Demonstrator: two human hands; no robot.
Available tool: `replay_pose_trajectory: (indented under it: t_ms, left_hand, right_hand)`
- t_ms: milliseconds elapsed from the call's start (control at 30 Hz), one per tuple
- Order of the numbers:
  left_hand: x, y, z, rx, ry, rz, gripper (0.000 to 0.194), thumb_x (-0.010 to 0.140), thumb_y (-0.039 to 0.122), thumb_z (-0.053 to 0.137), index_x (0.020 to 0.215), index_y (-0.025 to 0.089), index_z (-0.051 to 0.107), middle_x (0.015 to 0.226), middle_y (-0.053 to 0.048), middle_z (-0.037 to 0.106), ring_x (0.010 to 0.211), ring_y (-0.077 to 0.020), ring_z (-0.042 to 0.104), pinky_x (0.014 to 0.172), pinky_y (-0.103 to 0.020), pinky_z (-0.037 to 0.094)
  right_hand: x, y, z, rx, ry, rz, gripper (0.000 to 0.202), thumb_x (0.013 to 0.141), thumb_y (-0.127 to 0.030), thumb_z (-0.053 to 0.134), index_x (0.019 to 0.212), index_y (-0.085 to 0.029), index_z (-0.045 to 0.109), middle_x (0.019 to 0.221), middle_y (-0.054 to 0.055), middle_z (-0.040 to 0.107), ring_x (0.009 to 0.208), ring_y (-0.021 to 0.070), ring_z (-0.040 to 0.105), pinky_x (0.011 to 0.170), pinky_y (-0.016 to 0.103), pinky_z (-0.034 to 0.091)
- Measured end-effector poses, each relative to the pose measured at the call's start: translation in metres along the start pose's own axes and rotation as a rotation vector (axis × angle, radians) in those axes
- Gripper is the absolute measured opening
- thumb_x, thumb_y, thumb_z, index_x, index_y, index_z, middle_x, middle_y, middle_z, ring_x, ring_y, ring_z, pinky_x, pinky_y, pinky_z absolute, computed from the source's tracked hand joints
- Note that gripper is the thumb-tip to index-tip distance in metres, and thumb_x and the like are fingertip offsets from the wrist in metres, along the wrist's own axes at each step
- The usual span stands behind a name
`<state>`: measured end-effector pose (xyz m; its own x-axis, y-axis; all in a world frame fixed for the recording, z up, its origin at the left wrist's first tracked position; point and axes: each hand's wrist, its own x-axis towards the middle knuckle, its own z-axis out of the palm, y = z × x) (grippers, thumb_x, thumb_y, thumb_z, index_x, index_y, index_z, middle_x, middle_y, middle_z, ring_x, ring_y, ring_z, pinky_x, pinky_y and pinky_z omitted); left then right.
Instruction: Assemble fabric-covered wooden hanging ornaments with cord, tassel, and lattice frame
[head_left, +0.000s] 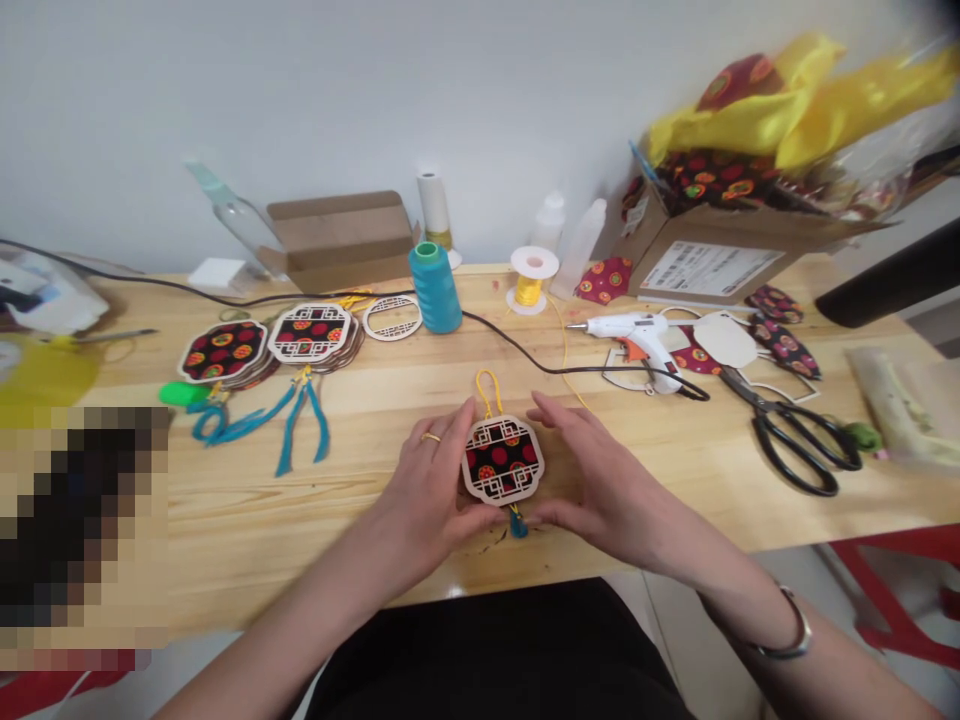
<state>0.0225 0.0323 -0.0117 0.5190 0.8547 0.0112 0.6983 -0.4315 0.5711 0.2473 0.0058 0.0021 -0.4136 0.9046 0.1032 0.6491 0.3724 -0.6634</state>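
Left hand grips 1 patterned pendant near the desk's front edge; right hand curves wide beside it.
The right thumb catching the teal tassel could tug it loose.

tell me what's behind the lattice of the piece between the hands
Dark fabric with red and orange round motifs shows through the lattice; whatever lies beneath the fabric is covered.

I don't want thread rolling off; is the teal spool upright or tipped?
Upright: the teal spool stands on the table, green rim facing up.
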Motion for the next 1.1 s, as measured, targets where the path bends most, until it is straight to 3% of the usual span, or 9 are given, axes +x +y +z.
replay_pose_trajectory:
  t_ms: [167,467,900,1100]
  left_hand:
    - [-0.004,-0.003,-0.003,0.031,0.028,0.002,0.102,0.067,0.046,0.078,0.145,0.023,0.017,0.138,-0.016,0.046,0.127,-0.0352,0.039,0.102,-0.054,0.037]
    - [-0.011,-0.008,0.006,-0.021,0.082,-0.029,0.085,0.071,0.041,0.076,0.139,0.023,0.029,0.128,-0.012,0.054,0.123,-0.0317,0.042,0.102,-0.051,0.039]
    - [-0.011,-0.013,0.007,-0.014,0.106,0.030,0.078,0.078,0.037,0.071,0.141,0.030,0.025,0.127,-0.010,0.055,0.120,-0.0323,0.045,0.099,-0.052,0.040]
    - [-0.011,-0.012,0.008,-0.007,0.125,0.033,0.076,0.077,0.035,0.071,0.140,0.026,0.028,0.126,-0.011,0.056,0.120,-0.0313,0.045,0.099,-0.050,0.040]
  right_hand:
    - [0.008,0.001,0.001,-0.006,-0.015,-0.016,0.094,0.075,-0.034,0.073,0.148,-0.025,0.015,0.136,0.013,0.048,0.126,0.0289,0.045,0.101,0.051,0.043]
    - [0.008,0.007,0.006,0.038,-0.024,0.007,0.086,0.079,-0.030,0.071,0.147,-0.025,0.019,0.135,0.010,0.048,0.126,0.0267,0.042,0.104,0.050,0.040]
    - [0.007,0.010,0.007,0.040,-0.017,0.000,0.081,0.082,-0.027,0.067,0.148,-0.027,0.019,0.135,0.010,0.050,0.125,0.0261,0.044,0.104,0.050,0.042]
    - [0.007,0.012,0.010,0.018,-0.013,-0.014,0.078,0.083,-0.028,0.066,0.147,-0.026,0.021,0.133,0.008,0.052,0.125,0.0261,0.042,0.104,0.049,0.040]
